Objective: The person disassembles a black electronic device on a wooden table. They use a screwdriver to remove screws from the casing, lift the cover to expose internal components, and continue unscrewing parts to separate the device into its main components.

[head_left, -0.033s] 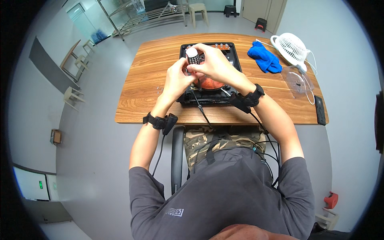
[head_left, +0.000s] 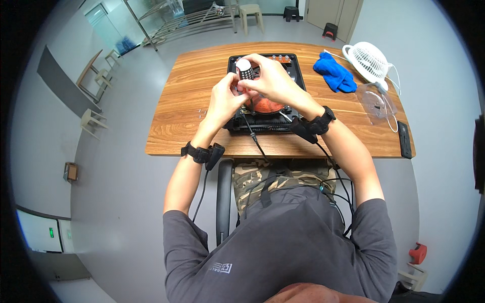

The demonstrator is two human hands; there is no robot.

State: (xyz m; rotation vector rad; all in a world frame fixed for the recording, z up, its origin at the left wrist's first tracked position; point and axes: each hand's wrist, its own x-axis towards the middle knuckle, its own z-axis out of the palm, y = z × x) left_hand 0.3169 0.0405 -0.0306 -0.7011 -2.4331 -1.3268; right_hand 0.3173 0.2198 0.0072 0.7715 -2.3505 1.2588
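Over the black case (head_left: pixel 301 83) on the table, my right hand (head_left: pixel 272 80) closes its thumb and fingers round a small cylinder that looks like an LED bulb (head_left: pixel 245 70), with a white round top and rows of pale squares on its dark side. My left hand (head_left: pixel 226 98) is closed just below, fingertips pinched together near the cylinder's lower end. Whether they grip its base or another small part is hidden. Beneath both hands lies a red-orange round piece (head_left: pixel 266 104) in the case, partly covered. A black cable (head_left: pixel 253 135) runs from the case over the table's front edge.
A blue cloth (head_left: pixel 334 73), a white plastic basket (head_left: pixel 367 58) and a clear bag (head_left: pixel 375 103) lie on the table's right. A black flat device (head_left: pixel 403 139) sits by the right edge. Tiny pieces (head_left: pixel 202 113) are left of the case. Cables hang from both wrist straps.
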